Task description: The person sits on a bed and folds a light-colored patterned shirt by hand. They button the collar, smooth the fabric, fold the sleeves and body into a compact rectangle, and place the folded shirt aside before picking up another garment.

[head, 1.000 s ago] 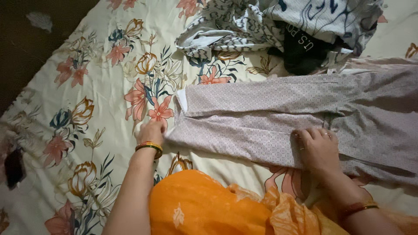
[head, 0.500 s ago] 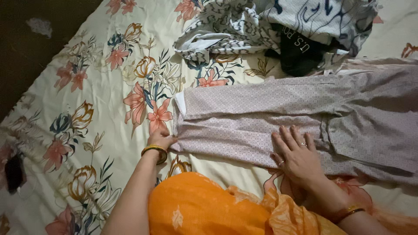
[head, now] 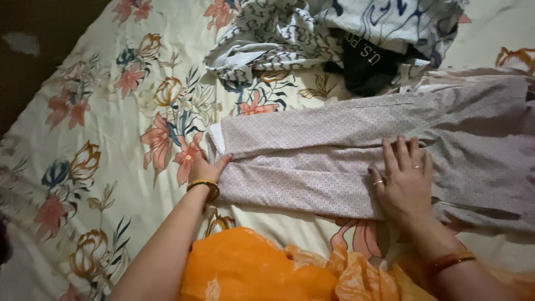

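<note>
Pressing patterned garment [head: 334, 161] | left hand [head: 205, 169] at cuff end | right hand [head: 404, 181] flat mid-cloth

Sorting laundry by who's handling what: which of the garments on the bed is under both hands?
The pale, small-patterned garment laid flat; left hand and right hand rest on it. The white-and-dark printed clothes lie heaped beyond, untouched.

home bedroom: floral bedsheet [head: 111, 128], heaped clothes [head: 312, 33] on bed.

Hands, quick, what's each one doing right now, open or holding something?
Left hand: at the end edge of the patterned garment; whether it grips the cloth cannot be told.
Right hand: open, flat on the garment, holding nothing.
</note>
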